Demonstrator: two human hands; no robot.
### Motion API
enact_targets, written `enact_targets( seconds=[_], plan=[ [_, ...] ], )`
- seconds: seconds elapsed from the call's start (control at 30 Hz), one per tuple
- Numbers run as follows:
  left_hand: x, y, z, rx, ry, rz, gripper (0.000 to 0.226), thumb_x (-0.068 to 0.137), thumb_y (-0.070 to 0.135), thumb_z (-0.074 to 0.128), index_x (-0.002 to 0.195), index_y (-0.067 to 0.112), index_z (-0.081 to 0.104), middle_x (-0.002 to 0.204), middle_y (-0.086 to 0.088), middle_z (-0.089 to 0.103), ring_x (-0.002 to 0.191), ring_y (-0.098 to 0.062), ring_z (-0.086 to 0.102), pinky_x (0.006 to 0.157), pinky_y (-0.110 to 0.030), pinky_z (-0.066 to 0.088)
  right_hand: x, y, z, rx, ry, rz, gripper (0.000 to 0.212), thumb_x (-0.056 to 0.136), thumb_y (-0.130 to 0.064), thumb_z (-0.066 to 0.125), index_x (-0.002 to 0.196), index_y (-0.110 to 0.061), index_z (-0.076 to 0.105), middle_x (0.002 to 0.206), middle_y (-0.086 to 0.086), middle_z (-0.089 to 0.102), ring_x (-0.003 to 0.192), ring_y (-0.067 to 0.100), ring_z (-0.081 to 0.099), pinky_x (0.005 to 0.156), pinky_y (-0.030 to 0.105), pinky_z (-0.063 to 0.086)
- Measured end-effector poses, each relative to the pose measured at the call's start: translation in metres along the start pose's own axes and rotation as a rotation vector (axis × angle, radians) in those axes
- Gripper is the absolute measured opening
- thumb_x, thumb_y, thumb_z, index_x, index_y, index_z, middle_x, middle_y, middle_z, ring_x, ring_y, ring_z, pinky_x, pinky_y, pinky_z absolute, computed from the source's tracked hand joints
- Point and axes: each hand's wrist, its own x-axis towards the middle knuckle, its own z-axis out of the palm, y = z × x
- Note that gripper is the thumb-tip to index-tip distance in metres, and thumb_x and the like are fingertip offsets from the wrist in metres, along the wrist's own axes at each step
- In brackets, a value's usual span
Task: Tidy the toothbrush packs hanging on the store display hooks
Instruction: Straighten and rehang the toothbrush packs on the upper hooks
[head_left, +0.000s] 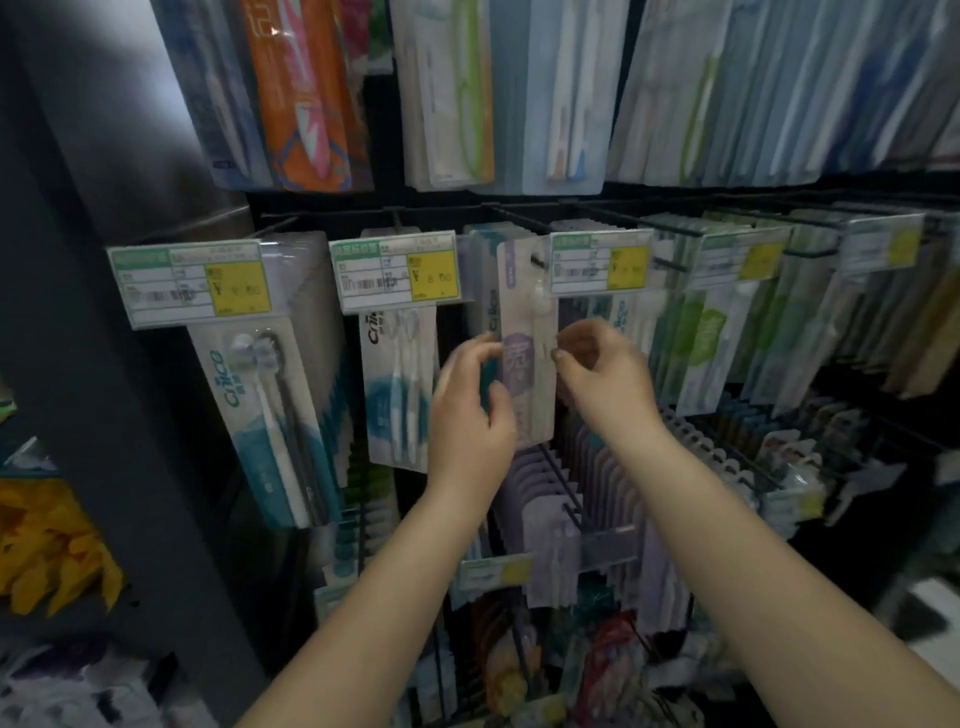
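A purple-and-white toothbrush pack (527, 332) hangs from a black hook in the middle row of the display. My left hand (470, 410) pinches its left edge with thumb and fingers. On the other side my right hand (605, 374) pinches the right edge at about the same height. The pack hangs almost upright, slightly turned, in front of other packs on that hook. To the left hang a blue-and-white pack (397, 384) and a teal pack with two brushes (270, 415).
Price tags (397, 273) clip to the hook ends across the row. More packs fill the row above (452, 93) and the hooks to the right (727, 332). Purple packs (566, 499) hang on lower hooks under my wrists. A grey upright post (104, 364) bounds the left.
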Motion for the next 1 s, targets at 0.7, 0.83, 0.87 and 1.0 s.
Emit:
enact_targets(
  seconds=[0.7,0.83,0.87,1.0],
  plan=[
    [0.056,0.014,0.062,-0.239,0.273,-0.578,0.013,0.083,0.013,0.046,0.084,0.013,0.059,0.089,-0.014,0.062,0.085,-0.025,0.060,0.079,-0.040,0.049,0.046,0.041,0.006,0.327,-0.370,-0.040,0.018,0.093,-0.014,0.046,0.108,-0.010,0.053,0.109,0.005,0.056,0.100,0.012,0.050,0.079,0.018,0.035],
    [0.053,0.015,0.061,-0.251,0.288,-0.585,0.017,0.089,0.011,0.047,0.081,0.012,0.062,0.081,-0.010,0.063,0.082,-0.025,0.060,0.074,-0.033,0.046,0.046,0.041,0.006,0.404,-0.366,-0.013,0.006,0.091,-0.017,0.050,0.096,-0.016,0.053,0.104,0.003,0.058,0.100,0.015,0.053,0.084,0.024,0.039],
    [0.051,0.016,0.060,-0.267,0.289,-0.582,0.018,0.089,0.011,0.047,0.079,0.013,0.062,0.079,-0.009,0.062,0.080,-0.024,0.060,0.072,-0.032,0.045,0.046,0.042,0.007,0.394,-0.348,-0.018,0.005,0.090,-0.018,0.051,0.095,-0.016,0.053,0.106,0.007,0.059,0.102,0.017,0.054,0.087,0.026,0.041],
    [0.047,0.015,0.059,-0.320,0.336,-0.547,0.021,0.090,0.010,0.049,0.075,0.013,0.064,0.079,-0.011,0.061,0.077,-0.021,0.058,0.070,-0.030,0.045,0.048,0.041,0.006,0.439,-0.334,0.006,0.004,0.089,-0.019,0.054,0.087,-0.017,0.057,0.102,0.008,0.061,0.100,0.018,0.056,0.090,0.030,0.044]
  ],
)
